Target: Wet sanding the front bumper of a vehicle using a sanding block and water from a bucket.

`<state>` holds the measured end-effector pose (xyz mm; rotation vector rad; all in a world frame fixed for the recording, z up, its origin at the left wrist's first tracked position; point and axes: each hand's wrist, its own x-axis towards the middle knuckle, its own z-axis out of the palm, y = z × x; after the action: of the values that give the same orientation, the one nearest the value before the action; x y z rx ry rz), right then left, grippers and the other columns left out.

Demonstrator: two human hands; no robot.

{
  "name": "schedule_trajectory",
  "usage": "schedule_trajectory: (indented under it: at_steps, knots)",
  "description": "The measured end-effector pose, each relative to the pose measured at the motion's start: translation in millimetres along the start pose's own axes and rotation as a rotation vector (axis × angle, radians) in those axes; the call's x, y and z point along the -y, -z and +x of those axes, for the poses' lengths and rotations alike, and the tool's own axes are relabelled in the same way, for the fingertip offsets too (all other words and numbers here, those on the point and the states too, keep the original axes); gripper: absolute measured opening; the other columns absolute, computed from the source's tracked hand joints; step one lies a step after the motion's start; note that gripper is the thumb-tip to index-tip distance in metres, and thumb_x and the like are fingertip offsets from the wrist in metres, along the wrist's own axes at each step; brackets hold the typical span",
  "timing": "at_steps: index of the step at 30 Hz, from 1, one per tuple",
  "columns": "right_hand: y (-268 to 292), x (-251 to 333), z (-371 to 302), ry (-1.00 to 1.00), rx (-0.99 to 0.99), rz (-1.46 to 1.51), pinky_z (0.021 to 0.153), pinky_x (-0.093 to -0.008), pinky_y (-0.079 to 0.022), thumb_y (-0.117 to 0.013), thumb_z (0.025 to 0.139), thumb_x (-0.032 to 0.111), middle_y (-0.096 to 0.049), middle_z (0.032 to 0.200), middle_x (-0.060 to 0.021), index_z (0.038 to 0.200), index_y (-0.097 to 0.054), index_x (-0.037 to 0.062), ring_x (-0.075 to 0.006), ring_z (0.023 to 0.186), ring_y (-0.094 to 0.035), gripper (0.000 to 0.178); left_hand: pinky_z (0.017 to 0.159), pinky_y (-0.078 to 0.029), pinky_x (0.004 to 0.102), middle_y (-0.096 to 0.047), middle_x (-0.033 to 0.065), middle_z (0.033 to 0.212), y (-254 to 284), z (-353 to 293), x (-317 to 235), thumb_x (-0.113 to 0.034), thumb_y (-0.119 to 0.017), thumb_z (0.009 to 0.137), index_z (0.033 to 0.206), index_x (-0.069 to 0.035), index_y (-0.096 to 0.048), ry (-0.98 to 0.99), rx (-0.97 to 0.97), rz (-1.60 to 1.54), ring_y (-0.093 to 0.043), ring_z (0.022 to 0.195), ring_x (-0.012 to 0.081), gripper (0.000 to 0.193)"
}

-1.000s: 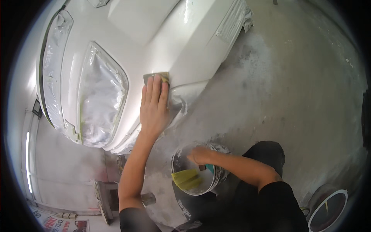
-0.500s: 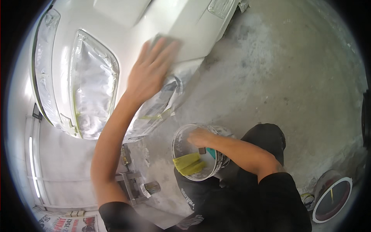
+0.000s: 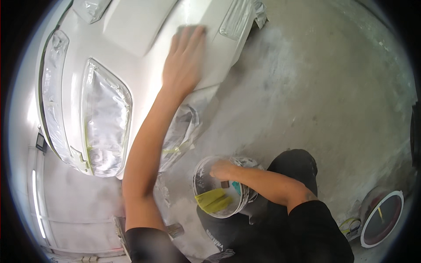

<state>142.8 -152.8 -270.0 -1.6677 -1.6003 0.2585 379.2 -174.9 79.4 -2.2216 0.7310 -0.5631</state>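
My left hand [image 3: 184,59] lies nearly flat on a white car's bodywork [image 3: 140,87], arm stretched out. A thin grey pad [image 3: 188,27] shows at its fingertips; motion blurs it. My right hand [image 3: 222,168] is lowered into the mouth of a whitish bucket [image 3: 195,177], its fingers curled; what they hold, if anything, is hidden. Folded yellow-green cloth or pad [image 3: 214,202] hangs over the near left rim. Inside, close to my right wrist, are a small brown block [image 3: 225,184] and something teal [image 3: 237,187].
Clear film masks a headlight area [image 3: 108,118], a smaller lamp [image 3: 236,19] and a lower opening [image 3: 179,131]. My dark-clothed knee [image 3: 296,164] is right of the bucket. A round white-rimmed container [image 3: 401,219] and a small can [image 3: 351,226] stand on the concrete floor [image 3: 333,109].
My left hand has slid forward over the white panel with the grey pad. My right hand stays in the bucket. The view has shifted, so the bucket appears slightly lower.
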Motion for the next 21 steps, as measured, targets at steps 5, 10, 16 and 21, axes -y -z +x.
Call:
schedule_trajectory:
  at_steps: [5, 10, 16, 21]
  knots:
    - [7, -12, -10, 0.016, 0.042, 0.004, 0.078, -0.0545, -0.06, -0.068, 0.085, 0.017, -0.077, 0.091, -0.0194, 0.083, -0.077, 0.0066, -0.0442, 0.086, -0.075, 0.014, 0.128, -0.034, 0.0527, -0.053, 0.02, 0.162, 3, -18, -23, -0.01, -0.067, 0.1, 0.145, 0.004, -0.058, 0.155, 0.031, -0.118, -0.042, 0.154, 0.0438, 0.048]
    - [23, 1, -5, 0.009, 0.103, 0.017, 0.076, -0.0544, -0.06, -0.073, 0.079, 0.007, -0.076, 0.087, -0.0213, 0.083, -0.077, 0.0041, -0.0448, 0.085, -0.075, 0.007, 0.127, -0.038, 0.0529, -0.049, 0.0223, 0.166, 8, -65, -24, -0.01, -0.074, 0.096, 0.152, 0.007, -0.054, 0.314, -0.005, -0.076, -0.043, 0.154, 0.0474, 0.062]
    - [27, 1, -1, 0.057, 0.062, 0.053, 0.075, -0.055, -0.06, -0.069, 0.085, 0.009, -0.076, 0.089, -0.0224, 0.088, -0.075, 0.0032, -0.0446, 0.087, -0.074, 0.009, 0.117, -0.043, 0.0522, -0.058, 0.0248, 0.148, -29, 65, 29, -0.018, -0.063, 0.105, 0.143, 0.006, -0.055, 0.199, -0.196, -0.155, -0.05, 0.138, 0.0482, 0.046]
    - [12, -19, -7, 0.032, 0.083, 0.081, 0.077, -0.0549, -0.06, -0.07, 0.085, 0.009, -0.075, 0.089, -0.0228, 0.086, -0.074, 0.0023, -0.0448, 0.087, -0.074, 0.008, 0.115, -0.045, 0.0503, -0.057, 0.0258, 0.148, -15, -16, -11, -0.017, -0.064, 0.104, 0.143, 0.006, -0.053, 0.321, -0.223, -0.043, -0.052, 0.138, 0.0458, 0.047]
